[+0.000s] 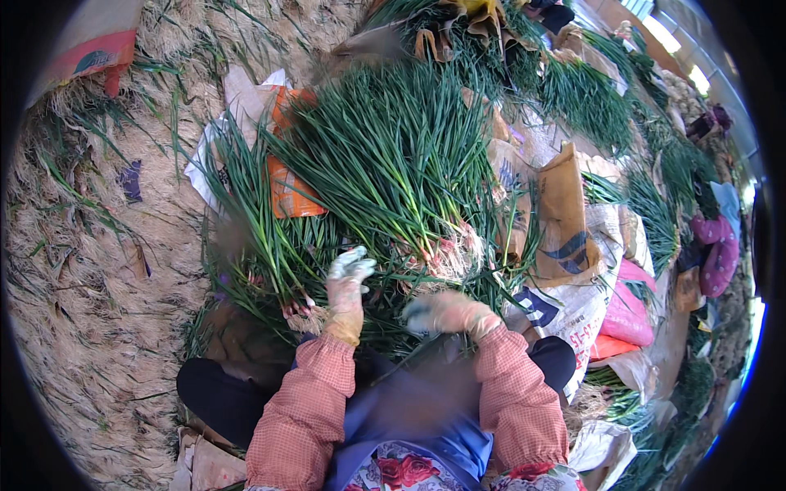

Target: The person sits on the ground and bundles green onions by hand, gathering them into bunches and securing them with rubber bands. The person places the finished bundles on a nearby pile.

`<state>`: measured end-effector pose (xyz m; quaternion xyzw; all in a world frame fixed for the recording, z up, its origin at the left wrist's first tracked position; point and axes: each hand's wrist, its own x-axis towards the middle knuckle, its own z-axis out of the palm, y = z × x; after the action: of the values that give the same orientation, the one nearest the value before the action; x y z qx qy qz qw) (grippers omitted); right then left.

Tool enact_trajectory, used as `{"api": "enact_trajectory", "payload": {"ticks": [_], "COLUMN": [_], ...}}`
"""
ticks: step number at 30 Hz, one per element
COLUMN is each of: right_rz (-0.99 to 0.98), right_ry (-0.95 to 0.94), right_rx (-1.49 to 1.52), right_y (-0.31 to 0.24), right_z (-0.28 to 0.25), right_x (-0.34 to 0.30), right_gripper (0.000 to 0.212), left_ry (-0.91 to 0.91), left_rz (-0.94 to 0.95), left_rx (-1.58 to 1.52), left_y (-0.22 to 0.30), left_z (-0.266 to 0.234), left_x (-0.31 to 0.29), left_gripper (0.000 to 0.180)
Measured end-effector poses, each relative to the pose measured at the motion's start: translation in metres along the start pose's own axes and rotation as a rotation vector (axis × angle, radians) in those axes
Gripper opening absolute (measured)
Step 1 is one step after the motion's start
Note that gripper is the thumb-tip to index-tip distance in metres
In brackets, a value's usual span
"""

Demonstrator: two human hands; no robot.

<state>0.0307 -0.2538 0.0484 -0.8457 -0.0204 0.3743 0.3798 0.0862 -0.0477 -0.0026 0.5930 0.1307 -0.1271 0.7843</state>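
Note:
A large heap of green onions (393,155), with long green leaves and pale, reddish root ends, lies in front of me. A smaller bunch of green onions (274,233) rests to its left, its roots beside my left wrist. My left hand (348,286), in a pale stained glove, is raised over the leaves with loosely bent fingers; I see nothing in it. My right hand (450,314), also gloved, hovers just below the heap's white roots (454,258). Motion smears its fingers, so its grip is unclear. Loose green leaves lie under and between both hands.
Dry, pale root trimmings (90,327) cover the ground at left. An orange bag (291,192) lies partly under the onions. Brown paper sacks (561,217) and a white woven sack (602,278) are at right. More onion bunches (585,102) lie beyond, near a person's pink sleeve (719,254).

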Motion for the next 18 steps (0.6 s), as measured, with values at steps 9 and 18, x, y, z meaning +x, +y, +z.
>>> {"api": "enact_trajectory", "payload": {"ticks": [9,18], "right_rz": [0.116,-0.254], "right_ry": [0.65,0.522], "right_rx": [-0.307,0.645], "right_y": [0.05,0.002], "right_z": [-0.014,0.019], "right_x": [0.047,-0.01], "right_gripper": [0.03,0.037], "left_ry": [-0.21,-0.225], "left_rz": [0.067,-0.204], "left_rx": [-0.126,-0.067], "left_y": [0.021,-0.009], "left_z": [0.041,0.028], "left_x": [-0.015,-0.014], "left_gripper": [0.03,0.027]}}
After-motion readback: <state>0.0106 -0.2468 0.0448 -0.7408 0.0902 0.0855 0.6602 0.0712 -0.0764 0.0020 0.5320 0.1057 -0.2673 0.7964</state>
